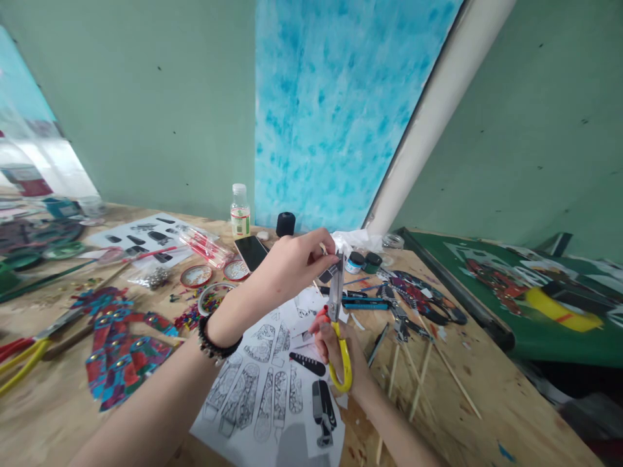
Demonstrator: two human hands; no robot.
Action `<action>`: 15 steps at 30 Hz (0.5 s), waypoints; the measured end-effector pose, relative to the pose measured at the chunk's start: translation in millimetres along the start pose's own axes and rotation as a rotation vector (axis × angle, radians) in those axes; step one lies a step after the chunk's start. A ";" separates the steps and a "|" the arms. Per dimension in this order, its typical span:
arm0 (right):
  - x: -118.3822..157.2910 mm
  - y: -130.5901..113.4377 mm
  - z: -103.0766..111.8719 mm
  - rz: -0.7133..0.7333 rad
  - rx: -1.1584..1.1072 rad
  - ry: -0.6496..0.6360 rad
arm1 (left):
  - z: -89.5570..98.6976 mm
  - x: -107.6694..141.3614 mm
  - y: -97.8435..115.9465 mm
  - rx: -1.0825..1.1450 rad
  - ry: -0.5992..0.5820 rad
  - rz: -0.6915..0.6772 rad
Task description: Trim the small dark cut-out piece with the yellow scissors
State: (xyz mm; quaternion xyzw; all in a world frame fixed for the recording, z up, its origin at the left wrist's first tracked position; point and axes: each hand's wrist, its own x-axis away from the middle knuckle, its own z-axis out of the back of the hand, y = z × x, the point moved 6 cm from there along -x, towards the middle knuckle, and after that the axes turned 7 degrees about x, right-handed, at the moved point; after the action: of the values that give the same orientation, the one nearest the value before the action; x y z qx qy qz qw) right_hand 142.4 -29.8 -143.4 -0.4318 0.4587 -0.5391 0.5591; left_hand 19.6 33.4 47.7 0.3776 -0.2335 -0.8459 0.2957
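Paper cut-out (327, 272) was held above the printed sheet (272, 389), pinched in the left hand (296, 259); the right hand (335, 347) gripped yellow-handled scissors (338, 324), blades at its edge. In my judgement, turning the piece rather than the blades would have kept the cut clean

The single head-worn camera looks forward and down from close range over a cluttered wooden table (487, 402) toward the wall (146, 110).

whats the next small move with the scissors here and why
Probably close the blades a little further along the outline. The right hand holds the yellow-handled scissors upright, blades at the small dark paper piece pinched in the left hand above the printed sheet, so the cut looks underway, though the blade tips are hard to see.
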 end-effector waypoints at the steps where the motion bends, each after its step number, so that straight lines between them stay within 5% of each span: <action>1: -0.1 0.8 0.1 -0.004 -0.005 0.007 | -0.2 0.0 -0.1 0.005 0.000 0.002; 15: 1.1 1.6 3.6 0.010 0.022 0.025 | -2.5 1.1 0.1 0.087 -0.033 0.048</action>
State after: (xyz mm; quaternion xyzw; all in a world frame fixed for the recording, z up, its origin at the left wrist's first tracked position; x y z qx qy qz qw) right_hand 146.2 -30.9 -144.3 -0.4166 0.4619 -0.5466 0.5607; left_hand 21.0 32.1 45.7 0.3702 -0.2838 -0.8338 0.2953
